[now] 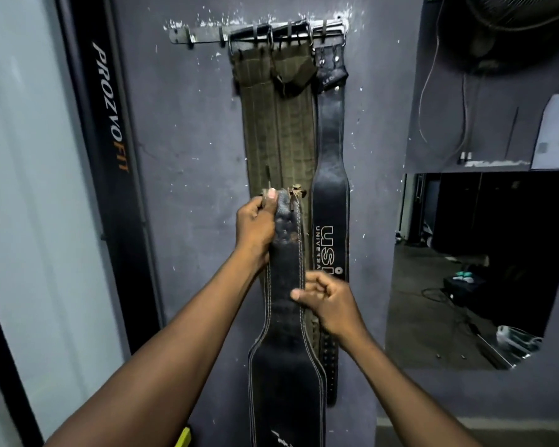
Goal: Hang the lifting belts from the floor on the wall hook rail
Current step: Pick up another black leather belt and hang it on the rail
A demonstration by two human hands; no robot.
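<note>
I hold a worn black leather lifting belt (286, 350) upright in front of the grey wall. My left hand (254, 225) grips its top end by the buckle. My right hand (328, 301) pinches its right edge lower down. A metal hook rail (204, 36) is fixed high on the wall. From the rail hang two olive fabric belts (271, 133) and a black leather belt with white lettering (331, 201). The rail's left hooks are bare. The held belt's top is well below the rail.
A black upright frame with "PROZVOFIT" lettering (108, 111) stands to the left of the wall panel. A mirror (465, 269) at the right reflects a dim gym floor. A fan (517, 33) and loose cables hang at the upper right.
</note>
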